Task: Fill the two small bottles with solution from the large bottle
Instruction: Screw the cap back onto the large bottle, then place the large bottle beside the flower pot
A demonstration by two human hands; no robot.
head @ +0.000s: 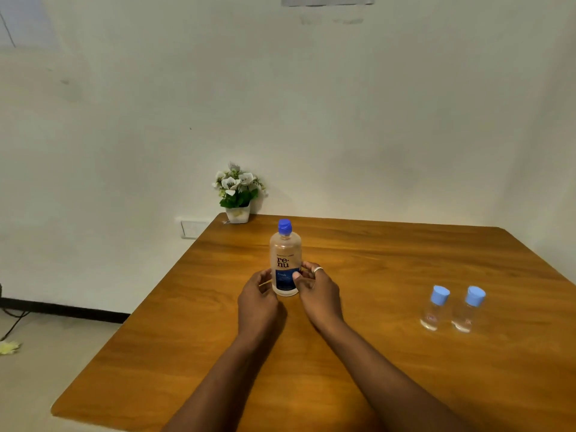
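Observation:
The large clear solution bottle (285, 254) with a blue cap and a blue label stands upright near the middle of the wooden table (389, 263). My left hand (257, 299) cups its lower left side and my right hand (318, 291), with a ring on one finger, grips its lower right side. Two small clear bottles with light blue caps stand side by side at the right: the left small bottle (434, 308) and the right small bottle (469, 310). Both are capped and well apart from my hands.
A small white pot of white flowers (238, 191) stands at the table's far left corner against the wall. A wall socket (193, 229) sits just left of the table. The floor lies beyond the table's left edge.

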